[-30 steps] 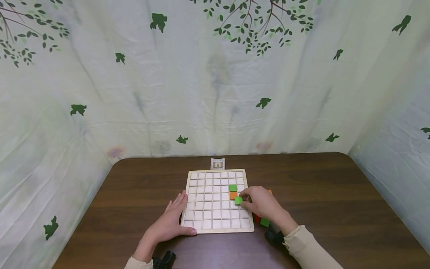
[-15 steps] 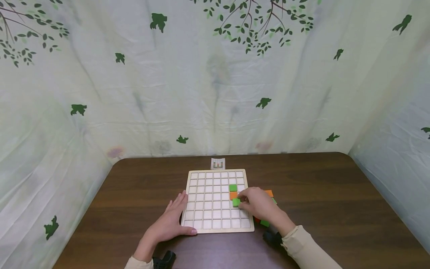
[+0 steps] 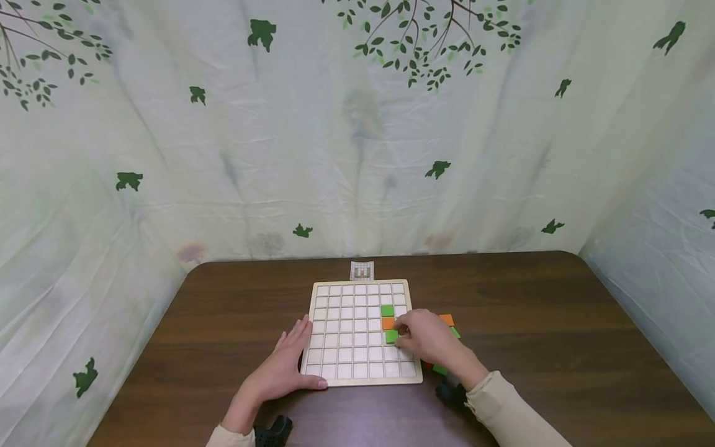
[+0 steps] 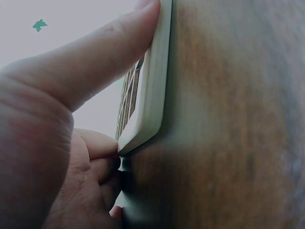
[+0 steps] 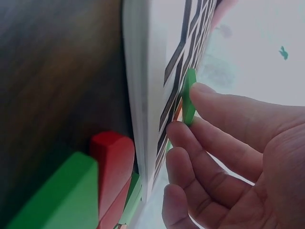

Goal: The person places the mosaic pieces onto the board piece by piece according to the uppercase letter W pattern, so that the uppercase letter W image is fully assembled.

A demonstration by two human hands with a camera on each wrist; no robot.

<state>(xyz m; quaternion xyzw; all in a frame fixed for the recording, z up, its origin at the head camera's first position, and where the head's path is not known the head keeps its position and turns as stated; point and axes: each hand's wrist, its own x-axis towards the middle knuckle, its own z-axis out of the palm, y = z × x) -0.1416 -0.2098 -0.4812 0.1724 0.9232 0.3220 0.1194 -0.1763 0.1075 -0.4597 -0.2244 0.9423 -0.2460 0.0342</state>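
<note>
In the head view a white gridded board (image 3: 339, 341) with a pale wooden frame lies on the table. My left hand (image 3: 281, 362) rests along its left edge, fingers extended, with the thumb at the front-left corner; the left wrist view shows that thumb along the frame (image 4: 155, 90). A green square tile (image 3: 391, 336) is pinched between thumb and finger of my right hand (image 3: 431, 339), over the right part of the grid. Directly beyond it, an orange tile (image 3: 388, 323) and another green tile (image 3: 387, 310) sit in cells. The right wrist view shows the pinched tile (image 5: 189, 98) tilted.
Right of the board lie loose tiles, partly hidden by my right hand: an orange tile (image 3: 446, 320), a green tile (image 3: 440, 369) and a red tile (image 5: 112, 152). A small printed card (image 3: 362, 270) lies behind the board on the brown table (image 3: 530, 335). A curtain (image 3: 335, 136) hangs behind.
My right hand has moved slightly left with the green tile, bringing it nearer the column of the orange and green tiles. The left hand stays on the board's edge.
</note>
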